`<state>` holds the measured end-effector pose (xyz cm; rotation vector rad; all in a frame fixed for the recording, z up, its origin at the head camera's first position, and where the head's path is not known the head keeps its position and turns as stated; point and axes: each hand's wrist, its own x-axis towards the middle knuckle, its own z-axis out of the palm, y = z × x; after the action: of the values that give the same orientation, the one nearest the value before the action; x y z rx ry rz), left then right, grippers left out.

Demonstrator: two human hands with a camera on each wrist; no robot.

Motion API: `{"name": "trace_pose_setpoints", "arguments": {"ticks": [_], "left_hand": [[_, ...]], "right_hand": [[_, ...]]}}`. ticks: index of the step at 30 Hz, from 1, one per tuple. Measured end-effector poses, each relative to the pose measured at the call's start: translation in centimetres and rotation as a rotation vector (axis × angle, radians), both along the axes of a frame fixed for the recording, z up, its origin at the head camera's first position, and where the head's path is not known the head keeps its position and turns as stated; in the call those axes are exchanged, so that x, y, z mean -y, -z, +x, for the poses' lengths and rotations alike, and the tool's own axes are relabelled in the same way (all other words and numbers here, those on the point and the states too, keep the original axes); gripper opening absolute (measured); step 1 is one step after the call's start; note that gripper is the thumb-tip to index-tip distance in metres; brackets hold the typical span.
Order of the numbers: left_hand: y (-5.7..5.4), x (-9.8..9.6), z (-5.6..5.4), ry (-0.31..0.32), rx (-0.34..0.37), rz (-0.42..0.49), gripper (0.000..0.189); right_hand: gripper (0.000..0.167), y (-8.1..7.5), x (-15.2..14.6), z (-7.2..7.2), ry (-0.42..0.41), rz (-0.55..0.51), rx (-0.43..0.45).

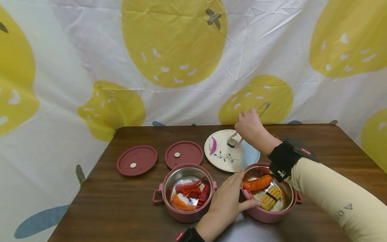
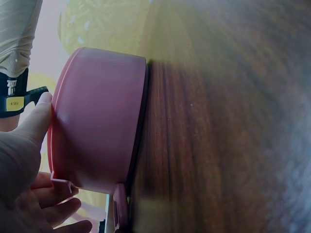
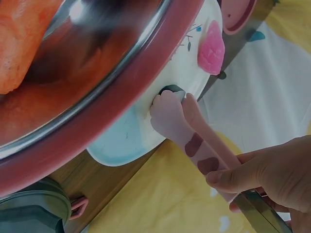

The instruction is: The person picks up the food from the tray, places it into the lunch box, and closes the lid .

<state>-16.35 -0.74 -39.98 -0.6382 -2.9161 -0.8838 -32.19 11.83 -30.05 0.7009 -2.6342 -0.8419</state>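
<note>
My right hand (image 1: 252, 126) grips metal tongs (image 3: 194, 141) with pink paw-shaped tips. Between those tips is a small dark-wrapped sushi roll piece (image 1: 232, 143), over the white plate (image 1: 220, 137). A pink-and-white piece (image 1: 213, 145) lies at the plate's left. My left hand (image 1: 225, 201) rests along the left side of the right pink pot (image 1: 266, 215), thumb at its rim, fingers near a handle in the left wrist view. Inside that pot are an orange carrot-like piece (image 1: 257, 183) and a yellow piece with a black band (image 1: 271, 198).
Left of my left hand stands a second pink pot (image 1: 181, 215) holding red and orange food pieces. Two dark pink lids, one at the left (image 1: 140, 159) and one nearer the plate (image 1: 188, 158), lie behind it. A dark round container (image 3: 43, 204) sits beyond the right pot.
</note>
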Motion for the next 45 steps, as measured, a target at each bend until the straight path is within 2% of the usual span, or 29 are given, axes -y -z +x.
{"name": "trace_pose_setpoints", "arguments": {"ticks": [5, 9, 16, 19, 22, 27, 32, 38, 45], "left_hand": [[0.0, 0.1, 0.0, 0.003, -0.015, 0.009, 0.088], [0.1, 0.1, 0.1, 0.007, -0.035, 0.012, 0.088], [0.0, 0.0, 0.0, 0.004, -0.025, 0.017, 0.089], [0.0, 0.0, -0.1, 0.004, -0.020, 0.015, 0.089], [0.0, 0.1, -0.1, 0.008, -0.024, 0.020, 0.088], [-0.2, 0.2, -0.1, 0.003, -0.009, 0.015, 0.089], [-0.3, 0.1, -0.1, 0.001, -0.011, 0.004, 0.089], [-0.2, 0.0, -0.2, 0.012, -0.020, 0.007, 0.088], [-0.2, -0.1, -0.2, 0.007, -0.046, 0.017, 0.085]], "right_hand": [[0.006, -1.0, -0.9, 0.5, 0.002, -0.036, 0.018], [0.006, -2.4, -1.6, 1.6, 0.029, -0.040, 0.046], [0.022, -5.5, -2.9, 5.0, 0.048, -0.060, 0.077], [0.024, -6.4, -3.5, 6.7, 0.049, -0.076, 0.079], [0.018, -6.8, -4.0, 8.4, 0.034, -0.086, 0.071], [0.021, -6.7, -4.6, 10.9, 0.008, -0.084, 0.080], [0.023, -5.2, -5.0, 12.4, -0.015, -0.048, 0.113], [0.020, -3.5, -4.8, 13.1, -0.025, -0.006, 0.130], [0.021, -3.0, -4.3, 13.3, -0.010, 0.012, 0.131]]}}
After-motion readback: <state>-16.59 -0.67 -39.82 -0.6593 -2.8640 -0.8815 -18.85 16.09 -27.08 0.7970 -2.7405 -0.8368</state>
